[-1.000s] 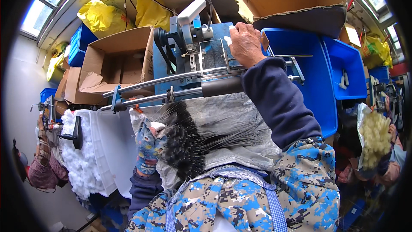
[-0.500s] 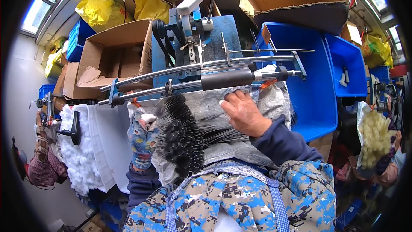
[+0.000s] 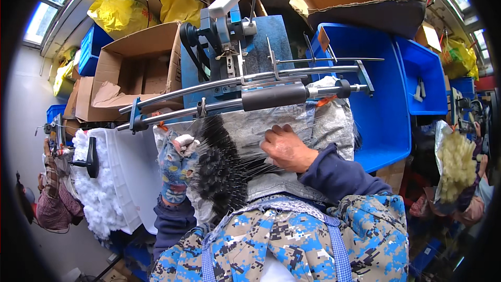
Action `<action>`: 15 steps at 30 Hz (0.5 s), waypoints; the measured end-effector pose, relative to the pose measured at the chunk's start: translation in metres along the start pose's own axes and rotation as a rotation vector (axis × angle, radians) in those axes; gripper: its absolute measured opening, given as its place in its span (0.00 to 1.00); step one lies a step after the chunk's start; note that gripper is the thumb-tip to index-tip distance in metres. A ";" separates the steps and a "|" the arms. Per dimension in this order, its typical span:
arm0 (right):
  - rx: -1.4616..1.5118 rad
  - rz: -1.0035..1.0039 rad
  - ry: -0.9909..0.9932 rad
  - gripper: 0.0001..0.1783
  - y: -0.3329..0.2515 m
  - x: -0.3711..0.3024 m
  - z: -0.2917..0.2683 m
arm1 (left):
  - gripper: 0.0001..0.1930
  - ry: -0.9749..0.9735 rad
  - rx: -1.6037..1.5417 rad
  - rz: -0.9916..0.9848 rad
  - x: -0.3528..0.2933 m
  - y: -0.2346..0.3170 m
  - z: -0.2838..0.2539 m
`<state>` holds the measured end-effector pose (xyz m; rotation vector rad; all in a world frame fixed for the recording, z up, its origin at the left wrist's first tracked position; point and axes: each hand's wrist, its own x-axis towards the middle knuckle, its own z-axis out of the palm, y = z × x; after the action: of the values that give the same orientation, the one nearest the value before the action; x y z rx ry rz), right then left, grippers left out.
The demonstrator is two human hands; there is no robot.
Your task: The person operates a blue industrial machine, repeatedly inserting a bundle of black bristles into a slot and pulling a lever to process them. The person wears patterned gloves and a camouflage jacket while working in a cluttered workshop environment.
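A pile of slim black-bristled pieces with thin pale wire stems lies across a silvery sheet over my lap. My left hand, in a patterned blue glove with whitish coverings on the fingertips, is beside the pile's left edge. Its fingers are curled in, and what they hold is hidden. My bare right hand rests over the wire ends to the right of the pile, fingers bent and closed; anything pinched there cannot be made out. Just beyond both hands runs a metal rail with a black roller.
Behind the rails stands a blue machine with a belt. An open cardboard box is left of it, a large blue bin right. White fluffy pieces fill a white crate. Other people work at both sides.
My right hand has shifted left and slightly nearer to me, toward the black pile, its fingers more curled. My left hand has turned a little, staying in about the same place.
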<state>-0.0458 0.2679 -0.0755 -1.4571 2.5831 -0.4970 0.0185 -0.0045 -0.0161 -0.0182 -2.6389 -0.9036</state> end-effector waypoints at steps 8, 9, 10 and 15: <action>0.019 0.138 -0.215 0.08 0.019 -0.003 0.000 | 0.06 -0.071 -0.006 0.070 0.007 -0.008 -0.007; 0.053 0.120 -0.125 0.09 0.017 -0.002 -0.009 | 0.06 -0.078 -0.058 0.061 0.008 -0.008 -0.007; 0.086 0.102 -0.038 0.10 0.014 0.000 -0.018 | 0.06 -0.085 -0.112 0.051 0.009 -0.007 -0.008; 1.309 0.138 0.238 0.15 -0.024 0.053 -0.056 | 0.13 -0.226 -0.083 0.229 0.039 0.024 0.006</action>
<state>-0.0699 0.2237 -0.0121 -0.7184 1.6524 -1.8896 -0.0170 0.0140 0.0062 -0.4585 -2.7259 -0.9804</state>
